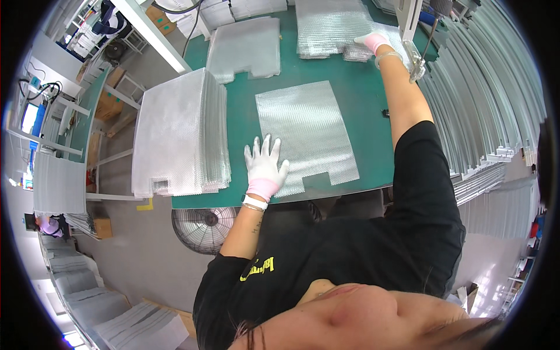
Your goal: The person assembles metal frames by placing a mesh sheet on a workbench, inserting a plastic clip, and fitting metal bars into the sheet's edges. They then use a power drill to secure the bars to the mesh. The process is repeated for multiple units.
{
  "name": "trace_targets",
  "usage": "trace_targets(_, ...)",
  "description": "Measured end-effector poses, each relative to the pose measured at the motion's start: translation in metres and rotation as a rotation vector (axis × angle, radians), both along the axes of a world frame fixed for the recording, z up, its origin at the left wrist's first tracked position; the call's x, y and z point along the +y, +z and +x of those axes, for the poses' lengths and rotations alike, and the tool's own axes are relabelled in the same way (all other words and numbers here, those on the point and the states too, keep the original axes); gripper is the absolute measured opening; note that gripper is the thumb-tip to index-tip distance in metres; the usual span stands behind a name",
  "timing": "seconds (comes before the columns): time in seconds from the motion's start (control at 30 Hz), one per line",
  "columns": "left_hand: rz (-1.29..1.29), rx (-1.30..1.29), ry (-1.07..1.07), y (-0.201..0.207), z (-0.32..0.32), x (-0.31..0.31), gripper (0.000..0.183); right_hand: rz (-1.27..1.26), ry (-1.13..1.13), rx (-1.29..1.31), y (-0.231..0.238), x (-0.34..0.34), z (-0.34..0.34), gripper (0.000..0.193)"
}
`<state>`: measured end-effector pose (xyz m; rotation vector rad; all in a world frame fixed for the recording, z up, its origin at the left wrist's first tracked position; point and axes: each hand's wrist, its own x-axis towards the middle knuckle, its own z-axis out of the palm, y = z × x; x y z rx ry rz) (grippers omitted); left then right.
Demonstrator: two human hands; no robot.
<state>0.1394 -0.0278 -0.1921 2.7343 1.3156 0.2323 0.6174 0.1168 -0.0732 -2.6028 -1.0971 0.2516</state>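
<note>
A silvery mesh sheet (309, 125) with a notch in its near edge lies flat on the green table (373, 140). My left hand (265, 166), in a white glove with a pink cuff, rests on the sheet's near left side with fingers spread. My right arm reaches far across the table. My right hand (374, 41), gloved alike, lies at the right edge of a far stack of mesh sheets (329, 29). Its fingers stretch to the left over the mesh; their tips are small in view.
A tall stack of mesh sheets (175, 134) stands at the left, and a lower stack (245, 46) behind it. Beside my right hand is a metal post with a bracket (415, 61). Long pale panels (484, 87) line the right. A floor fan (204, 229) sits below the table's front edge.
</note>
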Motion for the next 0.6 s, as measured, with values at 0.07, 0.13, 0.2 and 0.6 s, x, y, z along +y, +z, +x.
trace_targets(0.07,-0.012,-0.012,0.002,0.0,0.0,0.0,0.065,-0.04,-0.035,0.023,0.001,0.003,0.002,0.076)
trace_targets(0.13,-0.016,-0.008,0.009,-0.001,-0.002,0.0,0.066,-0.019,-0.175,-0.163,0.008,0.003,-0.021,0.077)
trace_targets(0.2,-0.018,-0.009,0.02,-0.001,-0.004,0.0,0.066,0.04,-0.238,-0.295,0.022,-0.002,-0.041,0.075)
trace_targets(0.6,-0.164,-0.171,0.038,-0.008,-0.005,0.01,0.066,1.4,0.59,0.762,0.062,-0.019,-0.013,0.053)
